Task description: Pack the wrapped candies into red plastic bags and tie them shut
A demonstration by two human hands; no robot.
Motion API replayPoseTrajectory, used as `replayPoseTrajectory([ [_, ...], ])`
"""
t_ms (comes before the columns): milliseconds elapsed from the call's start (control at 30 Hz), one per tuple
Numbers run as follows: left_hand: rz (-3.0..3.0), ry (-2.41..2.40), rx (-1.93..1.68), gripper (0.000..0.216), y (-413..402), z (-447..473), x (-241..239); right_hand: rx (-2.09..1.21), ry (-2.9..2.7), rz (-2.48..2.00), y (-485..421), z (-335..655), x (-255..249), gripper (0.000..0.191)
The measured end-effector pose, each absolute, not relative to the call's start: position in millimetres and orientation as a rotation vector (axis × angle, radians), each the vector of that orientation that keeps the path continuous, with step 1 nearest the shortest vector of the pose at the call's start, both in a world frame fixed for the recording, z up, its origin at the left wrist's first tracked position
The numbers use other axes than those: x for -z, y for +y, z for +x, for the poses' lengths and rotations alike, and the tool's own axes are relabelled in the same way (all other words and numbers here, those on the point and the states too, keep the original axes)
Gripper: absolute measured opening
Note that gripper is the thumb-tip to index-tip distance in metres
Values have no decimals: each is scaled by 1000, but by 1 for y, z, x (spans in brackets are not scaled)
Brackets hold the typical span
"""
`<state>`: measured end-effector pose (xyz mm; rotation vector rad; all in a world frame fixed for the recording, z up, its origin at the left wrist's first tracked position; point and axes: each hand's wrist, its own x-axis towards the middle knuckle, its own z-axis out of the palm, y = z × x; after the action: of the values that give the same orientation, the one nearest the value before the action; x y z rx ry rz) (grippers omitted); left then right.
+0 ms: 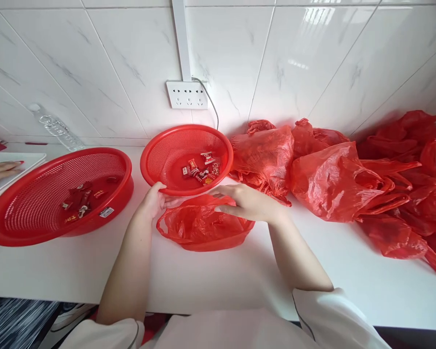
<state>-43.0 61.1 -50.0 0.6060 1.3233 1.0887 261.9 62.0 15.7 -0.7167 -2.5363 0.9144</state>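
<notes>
A small red plastic basket [158,145] stands in front of me with several wrapped sweets [194,169] in its bottom. My left hand [156,199] grips its near left rim, thumb on the edge and fingers beneath. Just below the basket lies a red plastic bag [207,230], its mouth spread open towards me. Over the right side of that mouth is my right hand [241,201], thumb and fingers apart and fingertips close to the basket's front rim. Nothing shows between those fingers.
To the left sits a larger red basket [32,208] holding several sweets. Another person's hand [2,172] rests on a white tray [34,159] beyond it. A clear bottle [58,128] leans at the wall. Several red bags [327,184] are piled along the right side.
</notes>
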Motion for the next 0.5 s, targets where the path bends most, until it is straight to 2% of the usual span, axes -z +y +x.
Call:
replayPoseTrajectory([
  [267, 706, 1325, -1400, 22, 45, -28, 64, -934, -2424, -716, 68, 281, -18, 33],
  [500, 821, 1183, -1355, 46, 34, -20, 53, -606, -2379, -899, 77, 278, -8, 31],
])
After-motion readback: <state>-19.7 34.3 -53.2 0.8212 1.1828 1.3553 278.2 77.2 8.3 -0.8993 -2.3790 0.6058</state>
